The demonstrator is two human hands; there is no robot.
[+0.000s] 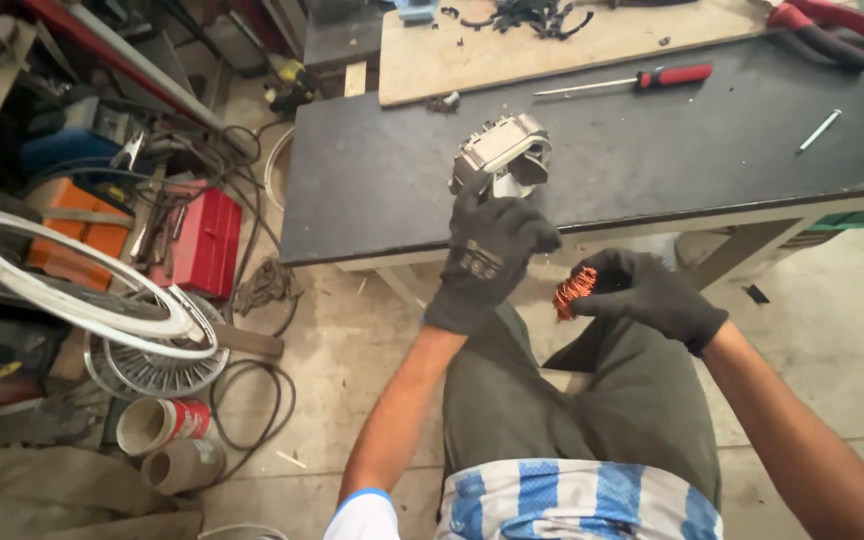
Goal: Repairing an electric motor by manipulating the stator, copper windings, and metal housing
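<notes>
My left hand [487, 255], in a black glove, is raised and grips a grey metal motor frame [502, 150] by its lower end, holding it over the near edge of the dark workbench [372, 190]. Lower and to the right, above my lap, my gloved right hand [647, 295] is closed around a bundle of copper wire [574, 290], whose strands stick out to the left of the fist. The two hands are apart.
A red-handled screwdriver [642, 78], red pliers [827, 30], a loose bolt [818, 130] and a wooden board [572, 45] with black scraps lie on the bench. Left on the floor: a red toolbox [207, 240], fan guard rings [82, 290], cables, cans [157, 425].
</notes>
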